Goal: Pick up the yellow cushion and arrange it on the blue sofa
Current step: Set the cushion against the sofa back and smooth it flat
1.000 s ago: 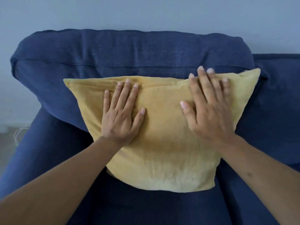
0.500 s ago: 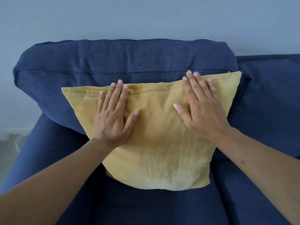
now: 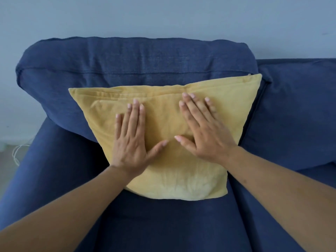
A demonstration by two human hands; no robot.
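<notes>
The yellow cushion (image 3: 167,180) leans upright against the back cushion of the blue sofa (image 3: 138,64), its lower edge resting on the seat. My left hand (image 3: 131,140) lies flat on the cushion's left half, fingers together and thumb spread. My right hand (image 3: 203,131) lies flat on the right half, fingers slightly apart. Both palms press on the fabric without gripping it. The thumbs nearly meet at the cushion's middle.
A second blue back cushion (image 3: 298,110) sits to the right, touching the yellow cushion's right edge. The sofa's left armrest (image 3: 41,171) runs along the left. A white cable (image 3: 17,151) lies on the floor beyond it. A pale wall stands behind.
Both hands have slid down from the cushion's top edge toward its middle and closer together. The cushion stays leaning against the backrest.
</notes>
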